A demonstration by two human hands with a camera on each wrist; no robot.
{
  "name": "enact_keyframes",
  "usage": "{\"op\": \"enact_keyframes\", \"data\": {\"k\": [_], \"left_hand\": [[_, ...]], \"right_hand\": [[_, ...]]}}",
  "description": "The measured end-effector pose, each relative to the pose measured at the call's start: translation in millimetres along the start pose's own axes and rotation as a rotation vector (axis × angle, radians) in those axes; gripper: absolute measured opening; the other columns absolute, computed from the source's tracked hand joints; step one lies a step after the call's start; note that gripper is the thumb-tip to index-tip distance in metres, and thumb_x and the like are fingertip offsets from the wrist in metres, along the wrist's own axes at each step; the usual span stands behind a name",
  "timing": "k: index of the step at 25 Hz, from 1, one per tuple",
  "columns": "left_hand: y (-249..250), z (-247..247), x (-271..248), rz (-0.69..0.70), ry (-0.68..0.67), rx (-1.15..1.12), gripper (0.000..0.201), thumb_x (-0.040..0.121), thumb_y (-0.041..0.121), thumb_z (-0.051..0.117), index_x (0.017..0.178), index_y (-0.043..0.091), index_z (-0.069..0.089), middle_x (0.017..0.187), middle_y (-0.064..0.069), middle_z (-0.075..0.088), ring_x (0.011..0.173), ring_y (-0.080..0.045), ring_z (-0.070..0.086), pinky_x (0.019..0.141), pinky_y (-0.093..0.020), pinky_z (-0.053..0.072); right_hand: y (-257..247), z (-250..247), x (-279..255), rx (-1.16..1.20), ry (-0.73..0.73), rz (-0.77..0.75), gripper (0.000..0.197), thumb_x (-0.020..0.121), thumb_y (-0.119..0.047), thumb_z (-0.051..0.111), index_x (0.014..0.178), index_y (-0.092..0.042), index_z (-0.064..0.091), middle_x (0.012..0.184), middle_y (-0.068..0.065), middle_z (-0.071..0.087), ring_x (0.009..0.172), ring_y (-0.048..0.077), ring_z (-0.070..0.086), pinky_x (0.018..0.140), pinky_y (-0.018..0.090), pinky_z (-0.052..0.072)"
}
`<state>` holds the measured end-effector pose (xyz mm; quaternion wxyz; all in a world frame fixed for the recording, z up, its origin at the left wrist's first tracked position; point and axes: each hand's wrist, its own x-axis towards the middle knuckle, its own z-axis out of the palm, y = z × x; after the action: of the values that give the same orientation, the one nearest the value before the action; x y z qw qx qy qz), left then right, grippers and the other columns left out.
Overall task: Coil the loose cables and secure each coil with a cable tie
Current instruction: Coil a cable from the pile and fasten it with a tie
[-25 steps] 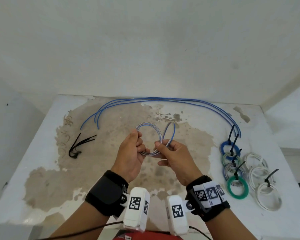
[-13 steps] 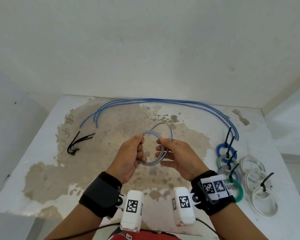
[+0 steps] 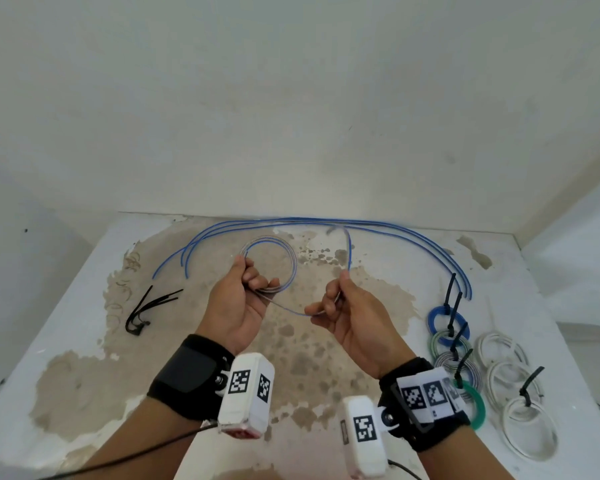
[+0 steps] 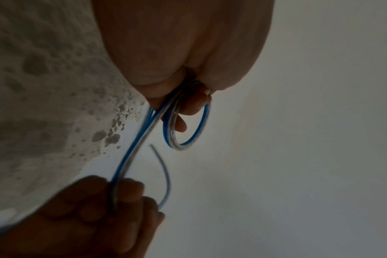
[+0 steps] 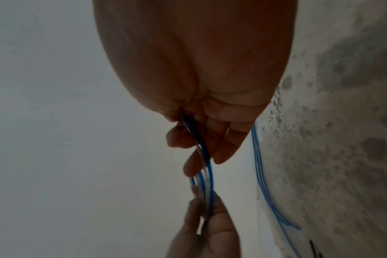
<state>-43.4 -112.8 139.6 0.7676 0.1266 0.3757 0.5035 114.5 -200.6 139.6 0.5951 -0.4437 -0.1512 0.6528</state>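
My left hand (image 3: pixel 253 284) grips a small coil (image 3: pixel 293 263) of blue-and-clear cable above the table; in the left wrist view the coil (image 4: pixel 183 139) hangs from my curled fingers. From it a loose stretch of cable (image 3: pixel 288 308) runs to my right hand (image 3: pixel 335 299), which pinches it. The cable's free tail (image 3: pixel 350 247) curves up past the right thumb. In the right wrist view the cable (image 5: pixel 204 157) passes between the curled fingers of that hand. Loose black cable ties (image 3: pixel 149 308) lie at the table's left.
Three long blue cables (image 3: pixel 326 221) arc along the back of the stained white table (image 3: pixel 66 341). Several finished coils with black ties, blue (image 3: pixel 433 320), green (image 3: pixel 478 410) and white (image 3: pixel 530 431), lie at the right. White walls close in behind and on both sides.
My hands have moved apart: the left keeps the coil, the right has slid out along the cable, drawing a loose stretch between them. The view shifted slightly.
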Motion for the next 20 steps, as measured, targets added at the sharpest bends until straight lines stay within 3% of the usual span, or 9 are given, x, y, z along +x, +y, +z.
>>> {"op": "enact_keyframes", "data": {"k": [5, 9, 11, 14, 16, 20], "left_hand": [[15, 13, 17, 0.064, 0.0, -0.019, 0.034, 0.109, 0.028, 0.037, 0.081, 0.015, 0.049, 0.054, 0.008, 0.036, 0.043, -0.006, 0.037, 0.062, -0.029, 0.059], [18, 13, 27, 0.054, 0.015, -0.064, 0.034, 0.109, 0.028, 0.036, 0.08, 0.015, 0.048, 0.055, 0.008, 0.037, 0.043, -0.006, 0.038, 0.062, -0.028, 0.059], [14, 12, 28, 0.043, 0.002, 0.011, 0.032, 0.109, 0.029, 0.038, 0.082, 0.015, 0.049, 0.056, 0.008, 0.038, 0.044, -0.005, 0.039, 0.062, -0.028, 0.059], [5, 11, 19, 0.023, -0.102, 0.299, 0.027, 0.107, 0.027, 0.041, 0.088, 0.013, 0.053, 0.058, 0.006, 0.042, 0.047, -0.005, 0.043, 0.061, -0.025, 0.058], [1, 12, 11, 0.0, -0.166, 0.408, 0.026, 0.107, 0.026, 0.041, 0.09, 0.012, 0.054, 0.06, 0.005, 0.044, 0.048, -0.006, 0.045, 0.063, -0.026, 0.058], [0, 16, 4, 0.005, -0.197, 0.401, 0.025, 0.106, 0.025, 0.041, 0.09, 0.011, 0.054, 0.06, 0.004, 0.042, 0.047, -0.006, 0.044, 0.063, -0.027, 0.057]], "right_hand": [[-1, 2, 2, -0.018, -0.002, 0.019, 0.044, 0.109, -0.035, 0.034, 0.074, -0.012, 0.049, 0.056, 0.004, 0.042, 0.079, 0.023, 0.073, 0.083, 0.036, 0.05], [-9, 2, 5, -0.059, -0.038, 0.012, 0.044, 0.109, -0.034, 0.032, 0.075, -0.012, 0.048, 0.056, 0.004, 0.041, 0.083, 0.024, 0.073, 0.081, 0.033, 0.052], [-14, -1, 9, -0.123, -0.02, -0.012, 0.042, 0.11, -0.035, 0.031, 0.083, -0.011, 0.053, 0.058, 0.003, 0.042, 0.081, 0.024, 0.073, 0.079, 0.033, 0.054], [-25, -9, 20, -0.309, 0.048, -0.123, 0.037, 0.111, -0.033, 0.03, 0.107, -0.008, 0.058, 0.063, 0.0, 0.043, 0.068, 0.02, 0.069, 0.075, 0.035, 0.05], [-36, -9, 24, -0.473, 0.05, -0.141, 0.032, 0.11, -0.032, 0.037, 0.116, -0.012, 0.062, 0.067, -0.003, 0.047, 0.063, 0.015, 0.065, 0.068, 0.032, 0.047], [-40, 3, 21, -0.835, -0.052, -0.036, 0.022, 0.095, -0.034, 0.069, 0.109, -0.016, 0.068, 0.071, -0.008, 0.065, 0.058, 0.007, 0.061, 0.061, 0.024, 0.049]]}}
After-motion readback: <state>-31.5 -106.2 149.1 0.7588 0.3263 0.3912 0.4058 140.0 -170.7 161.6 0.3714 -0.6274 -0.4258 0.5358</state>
